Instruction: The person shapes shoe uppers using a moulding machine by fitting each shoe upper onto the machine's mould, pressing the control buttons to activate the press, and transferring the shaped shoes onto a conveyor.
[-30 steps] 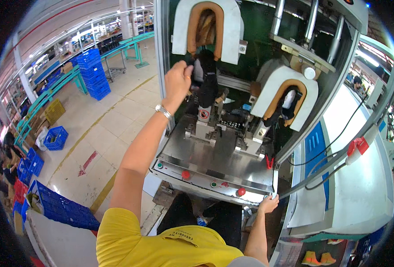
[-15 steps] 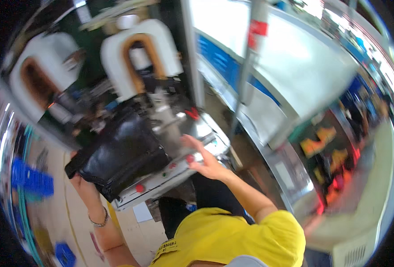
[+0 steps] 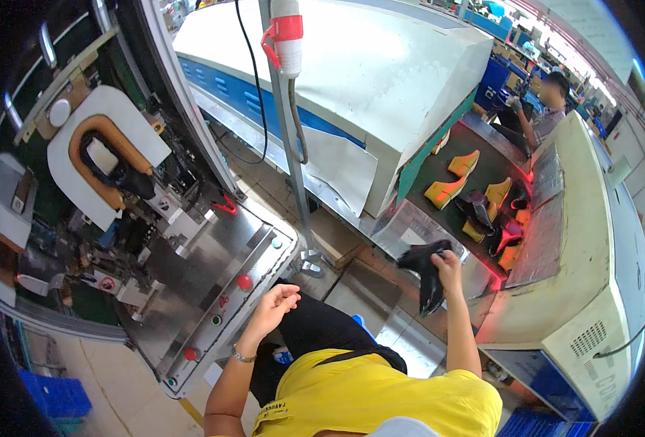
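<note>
Black shoe upper (image 3: 430,284): at right, near side of the conveyor (image 3: 494,156), clamped by one edge in the right hand (image 3: 448,271), apparently to hang free. Left hand (image 3: 273,309), beside the machine panel (image 3: 203,337): seemingly empty, fingers loosely curled.

shirt (image 3: 392,386): was yellow, short-sleeved, dark lettering at front
trousers (image 3: 322,320): were black
left hand (image 3: 270,313): had silver link band (image 3: 243,355) at wrist

From here I count three green buttons (image 3: 216,320) and two red buttons (image 3: 244,281) along the front edge of the metal table (image 3: 202,266), one red-handled tool (image 3: 225,205) by its back corner, two U-shaped white pads (image 3: 66,148), one black piece (image 3: 428,275), two hands (image 3: 270,312).
</note>
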### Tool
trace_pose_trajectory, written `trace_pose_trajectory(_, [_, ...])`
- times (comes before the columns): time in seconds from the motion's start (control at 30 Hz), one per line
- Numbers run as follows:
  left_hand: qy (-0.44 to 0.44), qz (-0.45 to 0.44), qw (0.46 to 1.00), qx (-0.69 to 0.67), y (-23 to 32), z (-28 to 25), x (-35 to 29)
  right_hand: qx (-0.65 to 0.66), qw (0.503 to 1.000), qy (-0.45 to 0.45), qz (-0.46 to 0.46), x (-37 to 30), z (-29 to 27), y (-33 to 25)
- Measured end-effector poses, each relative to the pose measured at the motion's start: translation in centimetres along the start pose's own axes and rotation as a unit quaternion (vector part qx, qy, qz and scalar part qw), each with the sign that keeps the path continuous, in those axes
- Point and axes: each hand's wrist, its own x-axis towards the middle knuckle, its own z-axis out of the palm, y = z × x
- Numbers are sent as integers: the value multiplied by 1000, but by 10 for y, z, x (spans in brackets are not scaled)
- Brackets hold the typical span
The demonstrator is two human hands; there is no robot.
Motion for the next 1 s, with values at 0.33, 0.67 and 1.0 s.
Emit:
trace_pose_trajectory(0.33, [-274, 304, 912, 8, 160, 57, -67, 80, 976, 177, 98, 220, -45, 3])
trace_pose_trajectory(0.67, [-314, 350, 850, -237, 195, 62, -98, -6, 992, -101, 72, 97, 101, 83])
trace_pose_trajectory(1.0, [-439, 399, 758, -269, 173, 60, -108, -60, 951, -294, -81, 22, 254, 72])
